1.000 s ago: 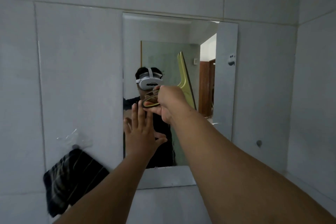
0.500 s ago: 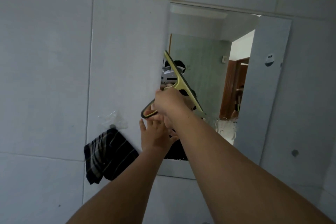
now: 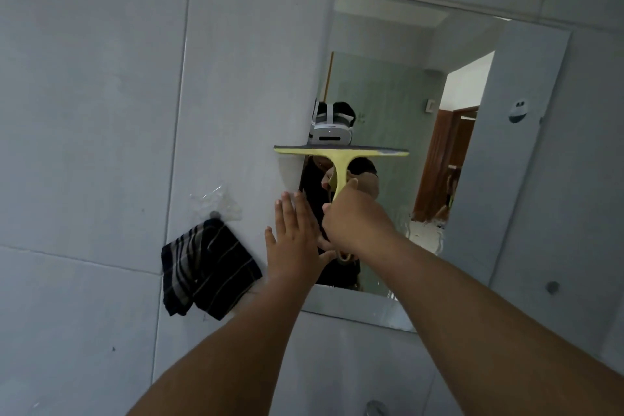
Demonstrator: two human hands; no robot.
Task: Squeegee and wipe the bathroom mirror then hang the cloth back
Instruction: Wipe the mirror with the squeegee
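Fingers of the right hand [image 3: 354, 223] wrap the squeegee [image 3: 341, 159] handle, blade level across the mirror [image 3: 472, 179] edge for a pull, while the left hand [image 3: 293, 240] braces flat, fingers together, cloth [image 3: 206, 267] hanging beside.

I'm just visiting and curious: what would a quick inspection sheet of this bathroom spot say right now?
Surface: mirror on a grey tiled wall, droplets near its lower edge.
Job's things: yellow squeegee, blade level, overlapping the mirror's left edge; dark striped cloth hanging from a hook.
Clutter: nothing seen.
Hands: right hand grips the squeegee handle; left hand open, flat by the mirror's left edge.
Cables: nothing seen.
Surroundings: doorway reflected in the mirror; second hook on the right.
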